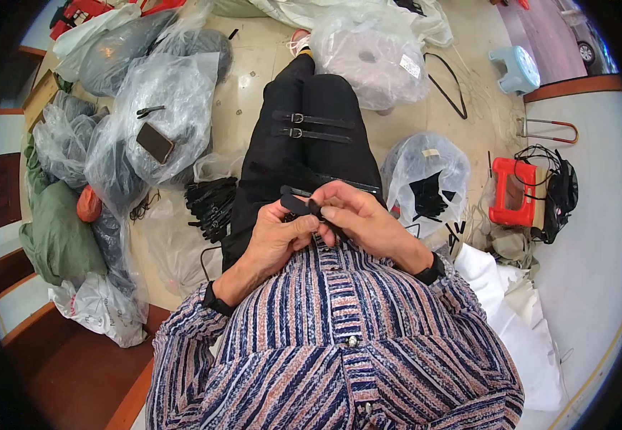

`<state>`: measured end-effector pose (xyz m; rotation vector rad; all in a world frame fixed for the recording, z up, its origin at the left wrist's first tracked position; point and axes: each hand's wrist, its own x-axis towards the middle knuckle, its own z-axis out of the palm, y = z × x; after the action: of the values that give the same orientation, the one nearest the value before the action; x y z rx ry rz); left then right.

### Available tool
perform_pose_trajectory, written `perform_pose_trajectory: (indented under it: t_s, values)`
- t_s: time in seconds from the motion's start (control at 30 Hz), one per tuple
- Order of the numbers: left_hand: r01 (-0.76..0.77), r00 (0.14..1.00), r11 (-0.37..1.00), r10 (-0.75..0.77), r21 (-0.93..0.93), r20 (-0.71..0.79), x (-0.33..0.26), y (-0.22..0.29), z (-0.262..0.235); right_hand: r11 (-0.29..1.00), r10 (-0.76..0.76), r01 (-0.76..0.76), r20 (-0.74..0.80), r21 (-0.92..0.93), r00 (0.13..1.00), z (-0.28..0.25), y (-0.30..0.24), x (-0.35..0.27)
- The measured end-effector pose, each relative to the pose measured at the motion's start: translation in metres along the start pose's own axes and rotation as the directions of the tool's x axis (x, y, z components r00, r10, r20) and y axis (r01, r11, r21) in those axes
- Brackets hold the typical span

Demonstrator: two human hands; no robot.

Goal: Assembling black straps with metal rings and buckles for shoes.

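Above my lap, my left hand [276, 233] and my right hand [362, 218] are close together, fingers pinched on a small black strap [295, 206]. Part of the strap is hidden behind the fingers. Two black straps with silver buckles [318, 120] lie across my black trousers at the thighs. Beside my left thigh sits a heap of black straps [212, 208]. To the right, a see-through plastic bag [425, 152] stands open with more black strips [429, 195] inside.
Stuffed plastic bags [171, 93] crowd the left, with a phone [155, 143] on one. A wrapped bundle [368, 57] lies ahead by my foot. On the right are a red stool-like frame [504, 192], a blue stool [515, 70] and white cloth [504, 308].
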<state>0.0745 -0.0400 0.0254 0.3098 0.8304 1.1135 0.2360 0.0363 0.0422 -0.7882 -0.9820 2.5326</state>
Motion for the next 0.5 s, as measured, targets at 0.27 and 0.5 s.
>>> perform_pose_trajectory:
  t_s: [0.27,0.5]
  values:
    - [-0.066,0.989,0.995,0.074,0.072,-0.125,0.002,0.001,0.012,0.987,0.103,-0.093,-0.069,0.133,0.992,-0.005,0.0,0.001]
    - [-0.068,0.986,0.973,0.099,0.222,-0.135,0.003,-0.005,0.007,0.993,0.055,-0.044,-0.1,0.112,0.993,-0.01,0.003,-0.002]
